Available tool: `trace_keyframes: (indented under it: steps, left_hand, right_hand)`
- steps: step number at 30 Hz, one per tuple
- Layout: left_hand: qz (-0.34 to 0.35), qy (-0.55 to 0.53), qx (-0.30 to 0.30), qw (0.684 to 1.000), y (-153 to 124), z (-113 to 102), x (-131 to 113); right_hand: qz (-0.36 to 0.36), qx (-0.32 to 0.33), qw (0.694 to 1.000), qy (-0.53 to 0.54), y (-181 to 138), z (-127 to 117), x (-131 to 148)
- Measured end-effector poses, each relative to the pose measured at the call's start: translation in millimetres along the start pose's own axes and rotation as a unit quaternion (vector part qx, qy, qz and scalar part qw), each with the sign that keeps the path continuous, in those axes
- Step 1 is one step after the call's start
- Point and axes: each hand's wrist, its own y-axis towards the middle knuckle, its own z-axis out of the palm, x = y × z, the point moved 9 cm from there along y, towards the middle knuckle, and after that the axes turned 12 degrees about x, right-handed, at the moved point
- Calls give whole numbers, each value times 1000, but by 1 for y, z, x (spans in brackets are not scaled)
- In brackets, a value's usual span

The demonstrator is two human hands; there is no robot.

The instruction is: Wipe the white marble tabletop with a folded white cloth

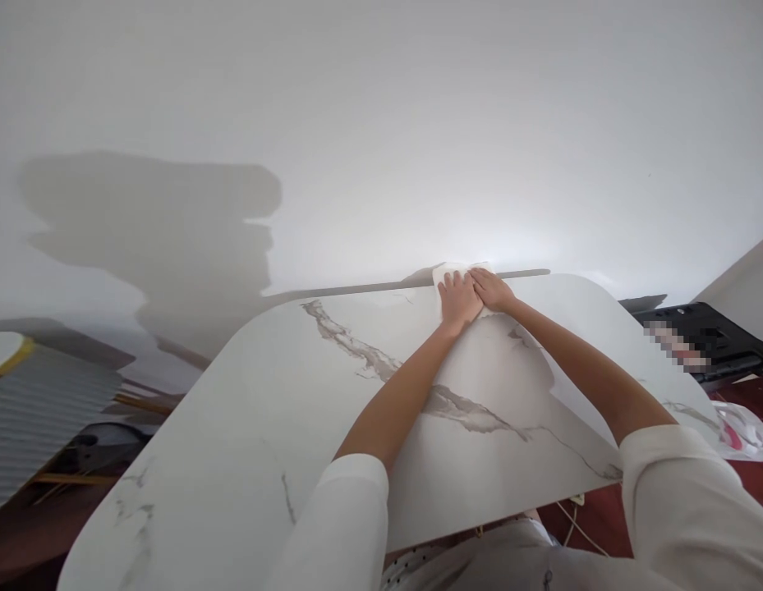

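White cloth [441, 274] lies at the far edge of the table [282, 377], directly under the left hand [459, 300], flat with fingers spread, and the right hand [492, 289], flat against the left; neither is nearer. Mostly covered, its long axis cannot be determined.

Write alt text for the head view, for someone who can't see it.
A person's left hand and right hand rest together on a white cloth or tissue at the far edge of a white, marble-patterned table, close to a pale wall. A plastic bag shows at right.
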Motion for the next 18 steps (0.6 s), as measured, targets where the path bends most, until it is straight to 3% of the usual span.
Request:
trace_keyframes:
  steps: [8, 18]
  left_hand:
    - [19, -1, 7, 1000, -18, -1, -19]
    - [31, 6, 23, 999, -63, -3, -33]
  right_hand:
    - [18, -2, 1000, 0, -30, -4, -3]
    - [31, -2, 999, 24, -76, -1, 11]
